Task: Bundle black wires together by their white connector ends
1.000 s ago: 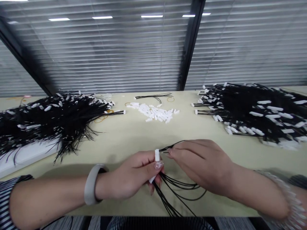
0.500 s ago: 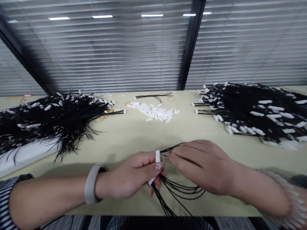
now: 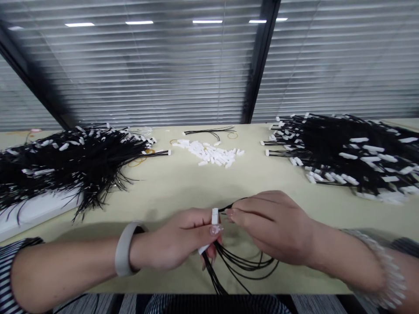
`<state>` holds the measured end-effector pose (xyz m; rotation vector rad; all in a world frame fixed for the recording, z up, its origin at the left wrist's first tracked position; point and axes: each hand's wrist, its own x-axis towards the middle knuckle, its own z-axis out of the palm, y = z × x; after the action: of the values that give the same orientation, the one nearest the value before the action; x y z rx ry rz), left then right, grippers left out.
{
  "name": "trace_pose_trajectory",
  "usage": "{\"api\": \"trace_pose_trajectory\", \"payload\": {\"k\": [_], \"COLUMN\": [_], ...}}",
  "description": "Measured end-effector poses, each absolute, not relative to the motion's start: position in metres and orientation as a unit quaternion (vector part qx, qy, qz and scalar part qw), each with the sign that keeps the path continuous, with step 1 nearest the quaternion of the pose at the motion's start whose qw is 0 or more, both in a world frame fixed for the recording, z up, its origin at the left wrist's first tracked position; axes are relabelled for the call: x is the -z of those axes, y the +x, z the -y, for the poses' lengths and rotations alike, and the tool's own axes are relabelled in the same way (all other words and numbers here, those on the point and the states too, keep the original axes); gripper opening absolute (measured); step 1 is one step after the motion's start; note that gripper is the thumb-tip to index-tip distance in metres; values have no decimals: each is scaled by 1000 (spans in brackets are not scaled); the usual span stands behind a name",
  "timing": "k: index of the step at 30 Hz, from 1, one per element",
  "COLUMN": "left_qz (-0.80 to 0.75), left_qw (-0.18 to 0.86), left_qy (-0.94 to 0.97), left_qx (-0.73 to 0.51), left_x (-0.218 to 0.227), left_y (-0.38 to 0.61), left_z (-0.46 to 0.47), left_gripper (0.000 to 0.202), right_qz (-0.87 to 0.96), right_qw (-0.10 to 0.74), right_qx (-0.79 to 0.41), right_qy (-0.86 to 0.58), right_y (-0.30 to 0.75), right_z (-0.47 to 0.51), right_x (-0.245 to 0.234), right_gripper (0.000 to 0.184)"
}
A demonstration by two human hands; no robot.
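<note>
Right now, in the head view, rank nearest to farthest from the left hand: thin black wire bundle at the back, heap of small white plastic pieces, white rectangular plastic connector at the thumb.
1. Connector: gripped in the left hand.
2. Heap of white pieces: straight ahead.
3. Black wire bundle: just beyond the heap.

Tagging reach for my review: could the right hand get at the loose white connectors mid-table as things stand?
Probably yes: nothing visible stands between the right hand and the loose white connectors, though it seems to be holding black wires.
</note>
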<state>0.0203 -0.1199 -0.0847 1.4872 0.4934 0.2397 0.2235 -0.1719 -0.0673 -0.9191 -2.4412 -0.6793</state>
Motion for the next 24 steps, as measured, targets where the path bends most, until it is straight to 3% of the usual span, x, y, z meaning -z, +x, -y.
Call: {"api": "trace_pose_trajectory", "payload": {"k": [9, 19, 24], "left_qz": [-204, -229, -257], "left_qw": [692, 702, 711], "left_qy": [685, 667, 630], "left_qx": [-96, -98, -175], "left_x": [83, 87, 90], "left_y": [21, 21, 27], "left_z": [120, 120, 120], "left_gripper": [31, 29, 32], "right_qz": [893, 903, 881], "right_qw": [224, 218, 281], "right_qx": [210, 253, 227], "right_qy": [-330, -272, -305], "right_y": [218, 217, 226], "right_z": [172, 166, 168], "right_x": [63, 58, 52], "right_gripper": [23, 29, 22]}}
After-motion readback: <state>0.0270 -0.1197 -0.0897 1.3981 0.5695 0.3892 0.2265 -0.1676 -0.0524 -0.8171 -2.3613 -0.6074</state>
